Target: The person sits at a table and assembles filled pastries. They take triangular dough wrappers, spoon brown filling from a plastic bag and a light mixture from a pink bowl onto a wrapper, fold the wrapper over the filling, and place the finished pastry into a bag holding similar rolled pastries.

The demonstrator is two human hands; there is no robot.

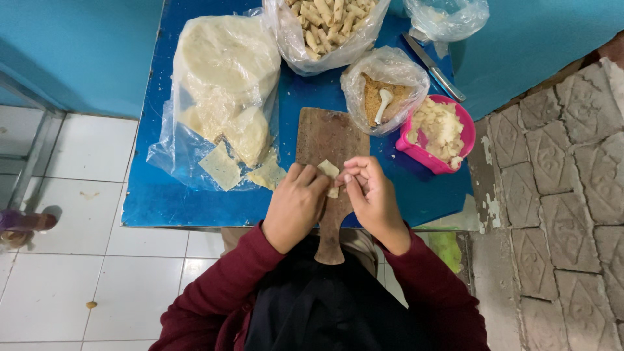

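Two hands meet over the wooden board near the desk's front edge, both pinching one small pale wrapper. Left hand: fingers curled onto the wrapper's left side. Right hand: fingertips clenched on its right side, w/ a bit of pale dough or filling showing below, betw. the thumbs. Looks mid-fold; can't tell if filling is already inside.

Done so far, judging by the layout: a clear bag of finished rolls at the desk's back edge, fairly full. Left to do: plenty. A big bag of wrapper stock covers the left half of the desk, w/ a couple of loose squares spilled toward the front-left, just beside the board.

Right of the board: a bag of brown crumbs w/ a white spoon stuck in, then a pink bowl of pale chopped filling at the right edge. A knife lies behind the bowl, blade pointing to the back-right corner; another bag sits at that corner.

Nothing blocks the hands; the board is bare apart from the piece being worked. Bowl and crumbs are near, within the right hand's side.
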